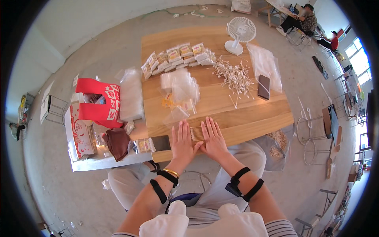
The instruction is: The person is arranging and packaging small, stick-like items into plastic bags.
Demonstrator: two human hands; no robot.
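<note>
A flat row of cotton swabs [196, 133] lies on the wooden table [237, 124] near its front edge. My left hand [183, 143] rests along the row's left side and my right hand [213, 138] along its right side, both with fingers stretched out and the thumbs close together in front. Parts of the swabs are hidden by the hands. Beyond them is a stack of clear plastic bags [181, 83] with yellow printed inserts. To the far right spreads a loose heap of cotton swabs [236, 78]. Packed bags of swabs [173, 54] stand in rows at the back.
A white fan [241, 31] and a dark phone [263, 87] stand and lie to the right, near a clear plastic bag [266, 65]. On the left, a lower side table holds a red bag [100, 103], a brown pouch [117, 144] and a swab pack [145, 145]. Two people sit far right.
</note>
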